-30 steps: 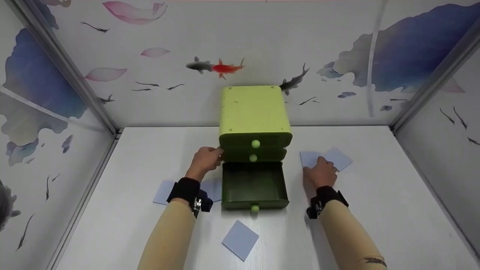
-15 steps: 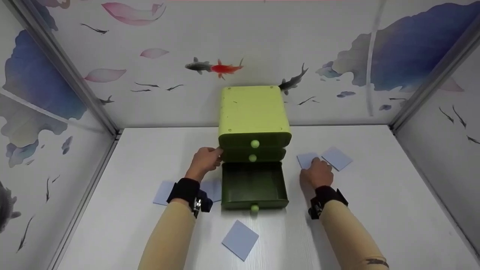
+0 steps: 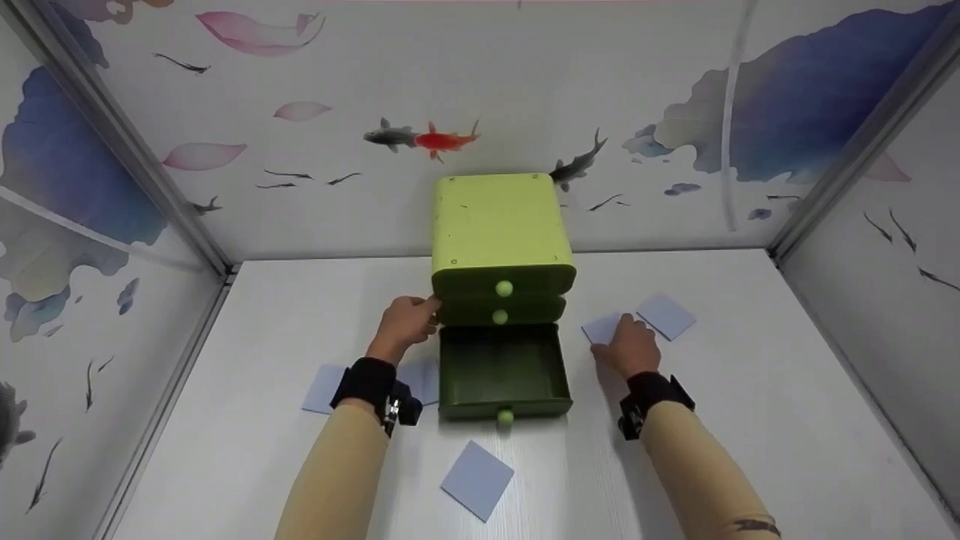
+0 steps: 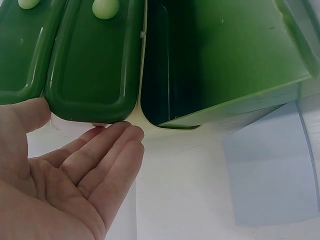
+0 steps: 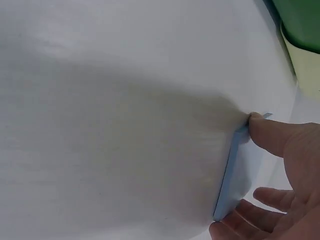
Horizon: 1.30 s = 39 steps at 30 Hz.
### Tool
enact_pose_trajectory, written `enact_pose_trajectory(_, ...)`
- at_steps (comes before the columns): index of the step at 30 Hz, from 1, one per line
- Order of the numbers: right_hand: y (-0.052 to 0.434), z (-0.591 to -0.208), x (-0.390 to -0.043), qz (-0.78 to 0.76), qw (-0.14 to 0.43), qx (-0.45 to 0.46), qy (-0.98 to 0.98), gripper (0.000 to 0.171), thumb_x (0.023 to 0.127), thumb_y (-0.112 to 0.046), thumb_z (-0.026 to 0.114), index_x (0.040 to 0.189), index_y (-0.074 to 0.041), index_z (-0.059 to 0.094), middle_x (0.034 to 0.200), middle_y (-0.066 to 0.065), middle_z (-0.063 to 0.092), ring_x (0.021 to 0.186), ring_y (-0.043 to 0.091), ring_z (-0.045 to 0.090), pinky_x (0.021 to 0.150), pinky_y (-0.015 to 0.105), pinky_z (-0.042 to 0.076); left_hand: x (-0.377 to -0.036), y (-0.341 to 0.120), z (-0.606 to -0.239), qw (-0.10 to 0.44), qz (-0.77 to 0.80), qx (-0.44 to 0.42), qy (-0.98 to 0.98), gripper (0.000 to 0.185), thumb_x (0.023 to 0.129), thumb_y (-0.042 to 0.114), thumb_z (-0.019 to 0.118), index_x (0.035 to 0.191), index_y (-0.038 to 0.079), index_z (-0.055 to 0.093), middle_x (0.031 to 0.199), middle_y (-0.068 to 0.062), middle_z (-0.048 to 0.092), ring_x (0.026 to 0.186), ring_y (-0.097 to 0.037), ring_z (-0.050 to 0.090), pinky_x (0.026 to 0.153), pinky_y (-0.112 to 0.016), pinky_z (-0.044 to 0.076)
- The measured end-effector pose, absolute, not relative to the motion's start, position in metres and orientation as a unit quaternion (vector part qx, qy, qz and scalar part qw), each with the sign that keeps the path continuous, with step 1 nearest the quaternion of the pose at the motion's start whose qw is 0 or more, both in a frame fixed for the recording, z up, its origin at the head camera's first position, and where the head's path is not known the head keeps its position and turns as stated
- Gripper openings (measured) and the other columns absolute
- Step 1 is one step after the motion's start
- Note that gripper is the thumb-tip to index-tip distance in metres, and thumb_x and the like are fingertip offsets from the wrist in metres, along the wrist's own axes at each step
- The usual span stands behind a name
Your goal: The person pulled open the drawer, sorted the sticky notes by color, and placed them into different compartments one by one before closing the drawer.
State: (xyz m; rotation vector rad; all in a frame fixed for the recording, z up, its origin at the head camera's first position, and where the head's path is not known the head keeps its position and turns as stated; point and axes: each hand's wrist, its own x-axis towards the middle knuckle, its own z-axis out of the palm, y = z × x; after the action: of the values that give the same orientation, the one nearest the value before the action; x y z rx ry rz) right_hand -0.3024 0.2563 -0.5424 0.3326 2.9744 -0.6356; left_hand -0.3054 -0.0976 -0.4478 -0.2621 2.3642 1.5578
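A light green cabinet with three drawers stands at the back centre. Its dark green bottom drawer is pulled out and holds nothing. My left hand lies against the cabinet's left side with straight fingers, level with the middle drawer. My right hand is to the right of the open drawer. It pinches a pale blue square card by the edges between thumb and fingers, and the card's near edge is tilted up off the table.
A second blue card lies just right of the held one. Two more lie left of the drawer and one in front of it. Painted walls close off the white table on three sides.
My right hand has drawn its blue card leftward toward the drawer, away from the neighbouring card. The left hand has stayed on the cabinet.
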Motion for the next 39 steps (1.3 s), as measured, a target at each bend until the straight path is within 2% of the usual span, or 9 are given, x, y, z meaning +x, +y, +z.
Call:
enact_pose_trajectory(3,0.257,-0.54,-0.302,-0.216,0.068,0.115,0.967,0.076,0.082,-0.033,0.073,0.13,0.017,0.043,0.126,0.04,0.048,0.117,0.052,0.048,0.094,0.059,0.046,-0.306,-0.098,-0.448,0.149,0.54,-0.093,0.823,0.049,0.098,0.033,0.049,0.129,-0.004,0.057,0.118,-0.019,0.065,0.11,-0.03,0.064,0.095,-0.039,0.052)
enact_pose_trajectory(7,0.258,-0.537,-0.3,-0.223,0.095,0.122,0.962,0.081,0.078,-0.037,0.076,0.128,0.019,0.045,0.128,0.04,0.043,0.118,0.052,0.045,0.096,0.059,0.043,-0.305,-0.097,-0.447,0.149,0.54,-0.095,0.823,0.046,0.097,0.033,0.049,0.123,-0.003,0.06,0.116,-0.018,0.066,0.107,-0.028,0.065,0.094,-0.039,0.052)
enact_pose_trajectory(13,0.256,-0.534,-0.294,-0.266,0.093,0.14,0.949,0.088,0.077,-0.035,0.079,0.134,0.016,0.036,0.132,0.04,0.037,0.118,0.05,0.048,0.097,0.056,0.044,-0.305,-0.096,-0.447,0.15,0.543,-0.096,0.821,0.046,0.097,0.033,0.049,0.123,-0.002,0.061,0.115,-0.017,0.066,0.105,-0.026,0.065,0.091,-0.036,0.053)
enact_pose_trajectory(17,0.258,-0.532,-0.291,-0.286,0.078,0.141,0.945,0.079,0.082,-0.031,0.075,0.134,0.015,0.036,0.133,0.038,0.037,0.115,0.048,0.052,0.096,0.055,0.046,-0.304,-0.096,-0.448,0.148,0.549,-0.087,0.818,0.043,0.098,0.033,0.049,0.12,-0.002,0.063,0.113,-0.018,0.066,0.102,-0.026,0.065,0.085,-0.033,0.053)
enact_pose_trajectory(20,0.262,-0.531,-0.289,-0.292,0.073,0.144,0.943,0.068,0.087,-0.028,0.068,0.133,0.014,0.04,0.132,0.038,0.044,0.117,0.048,0.053,0.098,0.055,0.045,-0.304,-0.096,-0.448,0.147,0.554,-0.082,0.815,0.04,0.099,0.032,0.049,0.113,-0.001,0.065,0.111,-0.02,0.067,0.101,-0.027,0.065,0.082,-0.032,0.052)
enact_pose_trajectory(23,0.268,-0.531,-0.287,-0.295,0.071,0.147,0.942,0.058,0.091,-0.025,0.062,0.131,0.014,0.045,0.13,0.035,0.052,0.117,0.046,0.055,0.098,0.054,0.045,-0.304,-0.096,-0.448,0.147,0.552,-0.082,0.816,0.04,0.098,0.033,0.049,0.112,-0.001,0.066,0.112,-0.019,0.067,0.104,-0.029,0.065,0.083,-0.032,0.052)
enact_pose_trajectory(29,0.278,-0.531,-0.282,-0.314,0.05,0.142,0.938,0.041,0.094,-0.02,0.056,0.119,0.012,0.058,0.116,0.029,0.062,0.099,0.037,0.061,0.086,0.049,0.048,-0.306,-0.095,-0.449,0.146,0.547,-0.085,0.82,0.046,0.098,0.035,0.048,0.122,-0.002,0.062,0.114,-0.018,0.066,0.108,-0.029,0.065,0.087,-0.033,0.053)
enact_pose_trajectory(35,0.281,-0.53,-0.278,-0.322,0.056,0.148,0.934,0.038,0.093,-0.018,0.054,0.117,0.012,0.062,0.111,0.026,0.064,0.089,0.03,0.06,0.078,0.042,0.049,-0.304,-0.095,-0.449,0.148,0.548,-0.086,0.819,0.045,0.098,0.034,0.047,0.121,-0.002,0.061,0.114,-0.019,0.066,0.107,-0.03,0.064,0.086,-0.034,0.052)
enact_pose_trajectory(39,0.282,-0.527,-0.279,-0.322,0.063,0.146,0.933,0.041,0.093,-0.017,0.054,0.12,0.012,0.061,0.116,0.029,0.063,0.097,0.034,0.061,0.084,0.045,0.05,-0.303,-0.096,-0.449,0.146,0.549,-0.089,0.818,0.05,0.098,0.036,0.048,0.128,-0.003,0.058,0.115,-0.019,0.066,0.11,-0.031,0.064,0.089,-0.035,0.053)
